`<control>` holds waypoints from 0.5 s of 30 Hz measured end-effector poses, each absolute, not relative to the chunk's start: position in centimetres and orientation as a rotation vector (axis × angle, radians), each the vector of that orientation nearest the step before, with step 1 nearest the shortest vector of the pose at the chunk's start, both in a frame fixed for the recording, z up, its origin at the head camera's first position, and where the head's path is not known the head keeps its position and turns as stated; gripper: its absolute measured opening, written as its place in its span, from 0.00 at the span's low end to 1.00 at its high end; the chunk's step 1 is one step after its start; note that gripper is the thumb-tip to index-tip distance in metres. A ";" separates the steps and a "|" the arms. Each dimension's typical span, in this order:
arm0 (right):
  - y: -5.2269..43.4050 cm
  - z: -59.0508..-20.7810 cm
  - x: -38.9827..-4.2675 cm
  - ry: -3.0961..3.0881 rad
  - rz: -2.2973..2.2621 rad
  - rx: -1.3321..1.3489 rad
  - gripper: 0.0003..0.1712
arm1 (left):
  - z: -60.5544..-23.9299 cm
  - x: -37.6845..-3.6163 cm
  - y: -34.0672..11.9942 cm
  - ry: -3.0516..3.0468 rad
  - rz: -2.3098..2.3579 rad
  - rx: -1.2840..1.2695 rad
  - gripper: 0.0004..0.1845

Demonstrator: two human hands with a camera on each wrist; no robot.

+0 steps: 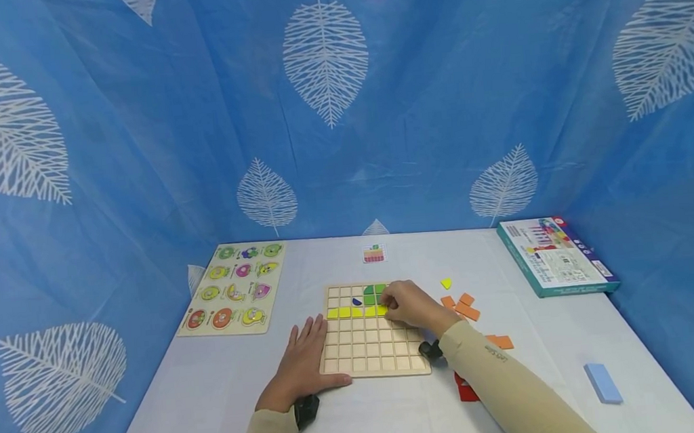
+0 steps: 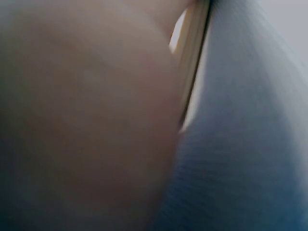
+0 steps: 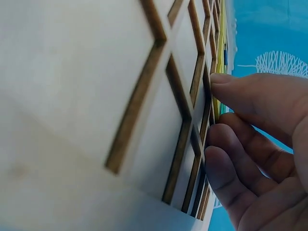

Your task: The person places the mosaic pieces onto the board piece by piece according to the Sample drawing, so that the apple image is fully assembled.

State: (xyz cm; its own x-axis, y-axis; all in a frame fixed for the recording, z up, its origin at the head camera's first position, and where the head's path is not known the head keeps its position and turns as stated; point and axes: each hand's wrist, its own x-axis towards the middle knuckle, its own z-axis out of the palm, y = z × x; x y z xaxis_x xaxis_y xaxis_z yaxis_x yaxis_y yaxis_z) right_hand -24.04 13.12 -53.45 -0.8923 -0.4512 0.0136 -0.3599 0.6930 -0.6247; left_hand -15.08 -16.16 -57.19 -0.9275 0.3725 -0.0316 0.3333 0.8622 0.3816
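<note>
A wooden grid board lies on the white table. Across one of its upper rows runs a line of yellow tiles, with green pieces and a small dark blue half-round piece above. My left hand rests spread at the board's left edge, its thumb by the near left corner. At the right end of the yellow row, my right hand pinches a yellow tile, mostly hidden by the fingers. In the right wrist view, its thumb and curled fingers touch the board. The left wrist view is mostly blurred skin and sleeve.
Orange tiles, a yellow piece and red pieces lie right of the board. A small picture card sits behind it. Farther out are a fruit puzzle board, a box and a light blue block.
</note>
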 end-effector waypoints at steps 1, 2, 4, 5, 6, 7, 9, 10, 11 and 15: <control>13.2 -53.5 -24.0 2.757 -0.974 -0.671 0.14 | -57.2 -15.1 -16.2 2.929 0.573 0.556 0.74; 13.3 -53.5 -24.0 2.758 -0.975 -0.681 0.14 | -57.2 -15.0 -16.1 2.929 0.577 0.558 0.74; 13.6 -53.5 -24.0 2.763 -0.977 -0.705 0.14 | -57.1 -15.0 -16.1 2.930 0.583 0.561 0.73; 13.8 -53.4 -23.9 2.764 -0.979 -0.716 0.13 | -57.1 -15.0 -16.1 2.931 0.585 0.560 0.73; 14.1 -53.3 -23.9 2.767 -0.982 -0.722 0.13 | -57.1 -15.0 -16.1 2.933 0.586 0.560 0.73; 14.4 -53.1 -24.0 2.777 -0.984 -0.716 0.12 | -57.1 -14.9 -16.1 2.935 0.587 0.559 0.73; 15.3 -52.8 -24.2 2.805 -0.987 -0.702 0.11 | -57.0 -14.9 -16.1 2.939 0.586 0.558 0.73; 15.8 -52.7 -24.4 2.828 -0.983 -0.687 0.10 | -56.9 -14.9 -16.1 2.940 0.585 0.557 0.73; 16.4 -52.6 -24.5 2.853 -0.980 -0.665 0.10 | -56.9 -14.9 -16.1 2.942 0.583 0.557 0.73; 19.2 -52.2 -25.6 2.949 -0.968 -0.526 0.10 | -56.8 -14.9 -16.1 2.944 0.582 0.555 0.73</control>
